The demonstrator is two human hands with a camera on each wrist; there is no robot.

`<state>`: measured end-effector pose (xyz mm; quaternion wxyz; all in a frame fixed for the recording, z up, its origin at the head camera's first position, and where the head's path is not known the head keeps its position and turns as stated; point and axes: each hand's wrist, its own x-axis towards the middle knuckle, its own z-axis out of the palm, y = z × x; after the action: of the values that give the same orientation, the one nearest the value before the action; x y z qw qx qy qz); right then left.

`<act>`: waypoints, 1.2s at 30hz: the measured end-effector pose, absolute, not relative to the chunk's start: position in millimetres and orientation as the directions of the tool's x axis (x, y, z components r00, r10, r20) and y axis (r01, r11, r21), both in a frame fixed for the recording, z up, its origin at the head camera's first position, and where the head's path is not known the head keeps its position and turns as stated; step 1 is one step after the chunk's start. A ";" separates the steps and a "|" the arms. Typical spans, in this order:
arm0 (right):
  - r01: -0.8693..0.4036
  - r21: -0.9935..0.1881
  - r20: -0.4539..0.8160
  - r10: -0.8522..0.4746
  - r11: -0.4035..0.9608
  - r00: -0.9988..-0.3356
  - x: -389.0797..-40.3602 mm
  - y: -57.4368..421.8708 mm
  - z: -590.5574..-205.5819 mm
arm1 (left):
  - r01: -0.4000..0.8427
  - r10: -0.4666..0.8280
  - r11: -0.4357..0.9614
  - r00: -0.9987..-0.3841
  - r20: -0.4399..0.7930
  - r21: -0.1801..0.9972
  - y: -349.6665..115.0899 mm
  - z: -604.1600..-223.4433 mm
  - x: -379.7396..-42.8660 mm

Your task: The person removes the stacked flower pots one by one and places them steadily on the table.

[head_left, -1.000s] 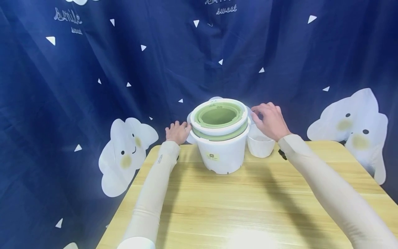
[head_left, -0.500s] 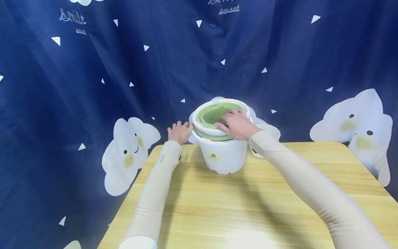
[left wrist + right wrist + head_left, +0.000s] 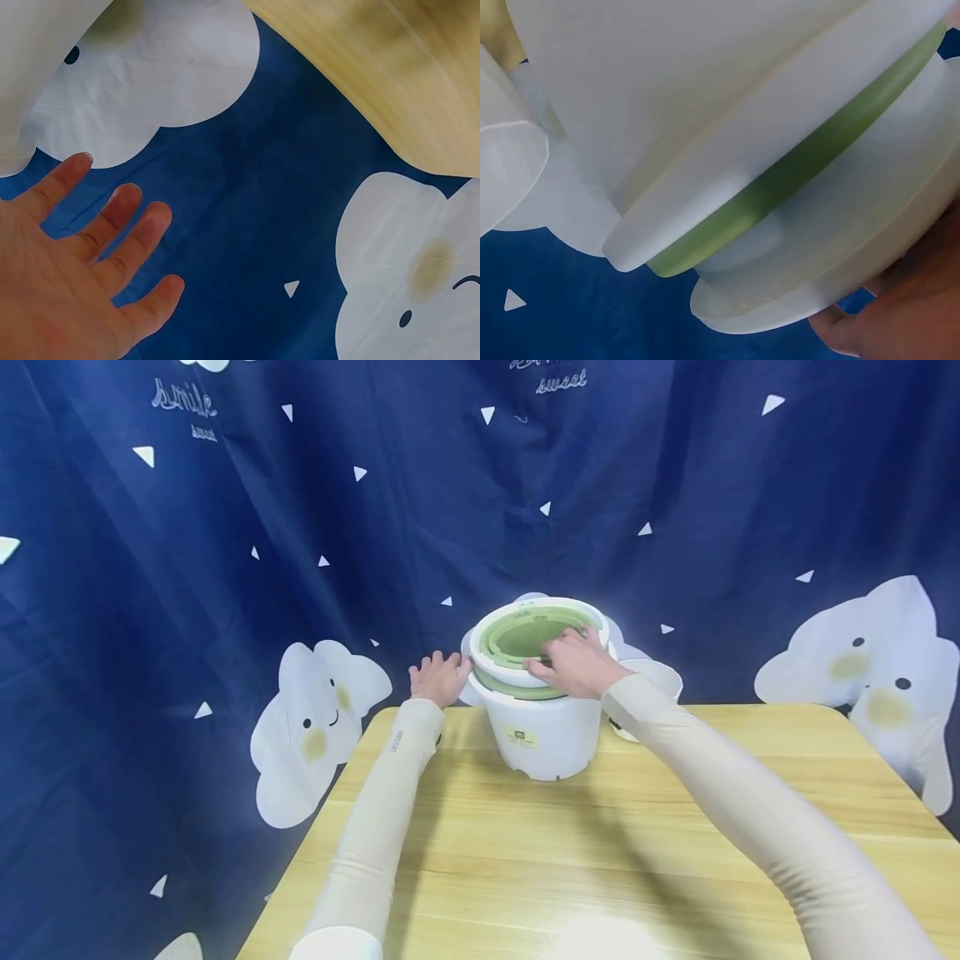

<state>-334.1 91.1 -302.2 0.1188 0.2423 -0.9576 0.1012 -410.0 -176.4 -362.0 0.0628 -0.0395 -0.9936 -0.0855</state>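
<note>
A stack of nested flowerpots stands at the table's far edge in the head view. Outermost is a large white flowerpot (image 3: 547, 735). A green band (image 3: 517, 687) shows above it, then a smaller white flowerpot (image 3: 495, 667), with green flowerpots (image 3: 536, 635) inside. My right hand (image 3: 581, 664) curls its fingers over the right side of the innermost green rim, thumb towards the front; its fingertips are partly hidden. My left hand (image 3: 440, 678) has its fingers spread beside the stack, thumb side at the large pot's rim. In the left wrist view, the left hand (image 3: 82, 270) holds nothing.
Behind my right sleeve, a small white pot (image 3: 660, 675) stands partly hidden at the right of the stack. The wooden table (image 3: 487, 852) ends just behind the pots. A blue curtain (image 3: 420, 485) with clouds and triangles hangs beyond it.
My right hand has moved left from above the small white pot onto the rim of the stack, its fingers reaching inside. The left hand stays beside the large pot.
</note>
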 end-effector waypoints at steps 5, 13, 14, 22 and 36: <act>-0.482 -0.150 0.303 -0.423 0.864 -0.854 -335.6 91.7 -302.7 | 0.091 0.069 0.983 -0.988 0.138 0.161 -174.4 -359.1 -407.5; -0.485 -0.163 0.319 -0.419 0.859 -0.850 -333.3 91.8 -301.6 | 0.100 0.073 0.981 -0.985 0.157 0.168 -171.9 -352.5 -398.4; -0.484 -0.164 0.319 -0.419 0.859 -0.850 -333.1 92.1 -301.9 | 0.101 0.074 0.981 -0.985 0.156 0.167 -171.8 -352.3 -398.2; -0.492 -0.155 0.321 -0.427 0.857 -0.845 -330.7 92.9 -304.5 | 0.089 0.065 0.983 -0.987 0.144 0.162 -172.6 -356.6 -401.9; -0.577 -0.146 0.455 -0.464 0.803 -0.760 -321.0 89.8 -298.5 | 0.082 0.058 0.981 -0.989 0.138 0.175 -173.3 -362.2 -404.2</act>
<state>-321.0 89.8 -298.5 0.2031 0.2806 -0.9276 0.1401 -404.2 -173.3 -362.2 0.0662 -0.0350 -0.9931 -0.0902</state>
